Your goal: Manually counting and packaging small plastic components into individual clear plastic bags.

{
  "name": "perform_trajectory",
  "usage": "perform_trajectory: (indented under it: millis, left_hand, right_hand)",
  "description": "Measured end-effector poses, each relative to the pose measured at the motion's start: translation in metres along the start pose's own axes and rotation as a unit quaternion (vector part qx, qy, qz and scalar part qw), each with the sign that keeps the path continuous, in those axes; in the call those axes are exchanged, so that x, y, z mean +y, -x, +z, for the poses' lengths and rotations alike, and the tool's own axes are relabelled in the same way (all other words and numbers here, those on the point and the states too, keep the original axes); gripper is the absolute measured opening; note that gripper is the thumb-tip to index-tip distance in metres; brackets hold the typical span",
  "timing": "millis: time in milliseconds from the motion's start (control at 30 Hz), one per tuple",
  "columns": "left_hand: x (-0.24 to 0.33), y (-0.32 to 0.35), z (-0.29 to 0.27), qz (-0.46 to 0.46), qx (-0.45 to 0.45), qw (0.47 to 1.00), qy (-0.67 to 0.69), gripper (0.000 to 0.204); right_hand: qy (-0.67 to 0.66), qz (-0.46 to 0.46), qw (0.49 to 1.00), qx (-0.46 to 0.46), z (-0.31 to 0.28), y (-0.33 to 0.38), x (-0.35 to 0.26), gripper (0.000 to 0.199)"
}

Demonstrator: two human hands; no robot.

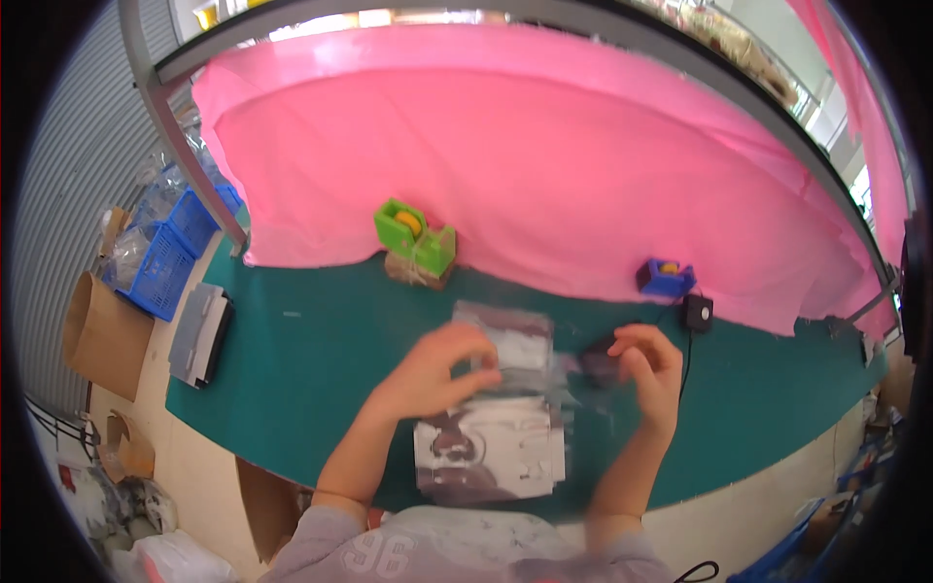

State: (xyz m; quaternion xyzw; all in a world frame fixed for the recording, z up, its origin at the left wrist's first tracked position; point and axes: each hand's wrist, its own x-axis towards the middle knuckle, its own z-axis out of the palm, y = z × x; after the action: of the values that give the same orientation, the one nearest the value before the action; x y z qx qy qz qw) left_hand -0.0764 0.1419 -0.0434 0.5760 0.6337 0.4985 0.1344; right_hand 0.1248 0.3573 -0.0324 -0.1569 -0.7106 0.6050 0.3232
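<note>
Clear plastic bag sat mid-table on the green mat, above a grey printed sheet. I saw my left hand pinching its edge, fingers closed. My right hand curled round what looked like a small dark object, blurred.

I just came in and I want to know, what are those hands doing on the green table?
A person is working at a green table in front of a pink cloth. The left hand presses on a clear plastic bag, and the right hand pinches a small dark thing beside it; it is too blurred to tell what. A grey-and-white flat pack lies just below the hands. A green tape dispenser and a blue one stand farther back.
</note>
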Motion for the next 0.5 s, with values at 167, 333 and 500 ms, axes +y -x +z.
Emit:
perform_trajectory:
  millis: [167,333,500]
  left_hand:
    - [-0.028,-0.013,0.001,0.056,0.129,0.986,-0.084,0.013]
    - [-0.084,-0.006,0.019,-0.023,0.072,0.963,-0.258,0.022]
    - [-0.096,0.008,0.035,-0.064,-0.015,0.953,-0.296,0.028]
  right_hand:
    - [0.196,-0.095,0.966,-0.14,0.005,-0.011,-0.009,0.02]
    - [0.398,-0.144,0.89,-0.168,0.031,-0.022,0.036,0.015]
    - [0.491,-0.217,0.817,-0.209,0.046,-0.019,0.096,0.005]
